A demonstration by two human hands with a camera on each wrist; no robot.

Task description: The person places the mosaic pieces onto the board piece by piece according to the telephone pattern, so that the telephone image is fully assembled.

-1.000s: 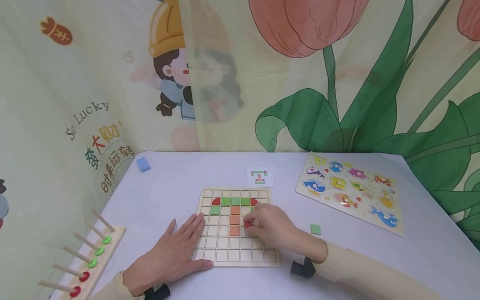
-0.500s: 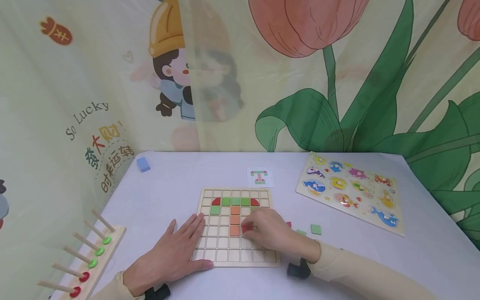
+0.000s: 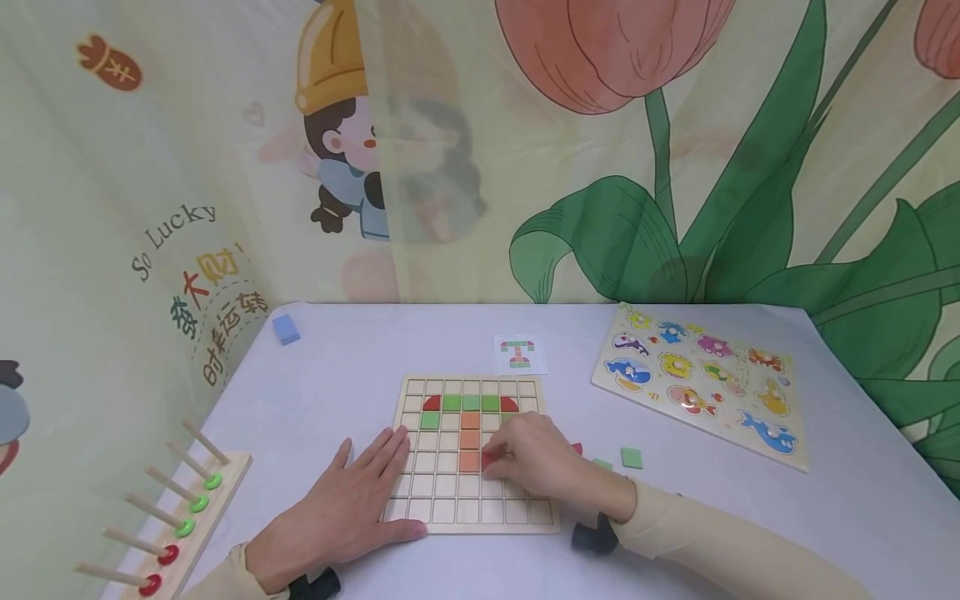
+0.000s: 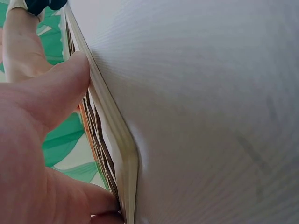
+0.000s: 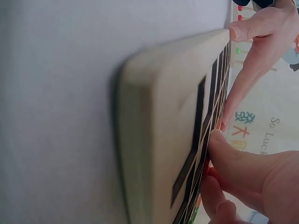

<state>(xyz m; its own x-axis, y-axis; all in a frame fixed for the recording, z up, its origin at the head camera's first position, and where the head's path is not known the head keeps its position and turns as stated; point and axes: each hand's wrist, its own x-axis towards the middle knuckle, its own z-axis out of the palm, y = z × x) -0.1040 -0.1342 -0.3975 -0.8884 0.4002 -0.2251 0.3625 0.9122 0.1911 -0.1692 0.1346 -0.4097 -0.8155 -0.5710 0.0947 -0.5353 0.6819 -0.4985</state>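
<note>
And here's the right hand (image 3: 536,458), low over the pale wooden grid board (image 3: 491,510), thumb and fingertips nearly together, pinching a small red piece (image 3: 488,458)! That piece sits at the square just right of the lowest of three orange square tiles (image 3: 469,461); the fingers cover much of it, so I can't tell its full shape or whether it lies flat in its slot. Over on the other side, the left hand (image 3: 337,517) has its fingers straight and thumb spread wide, gripping nothing: fingertips on the board's left edge, thumb on the near edge.

Look at the board's upper part: three green square tiles (image 3: 471,403) in a row, a rounded red piece (image 3: 432,403) at one end, its twin (image 3: 509,404) at the other, and the orange column running down from the middle. Above the board, a white card (image 3: 536,367) shows a coloured T-like pattern.

Beside the right forearm, a loose green square tile (image 3: 632,458) lies on the white-covered worktop (image 3: 360,358). Far right, a sea-creature puzzle board (image 3: 727,408); far left, a wooden peg stand (image 3: 225,479) with green and red rings, and a blue block (image 3: 286,329) near the back corner.
</note>
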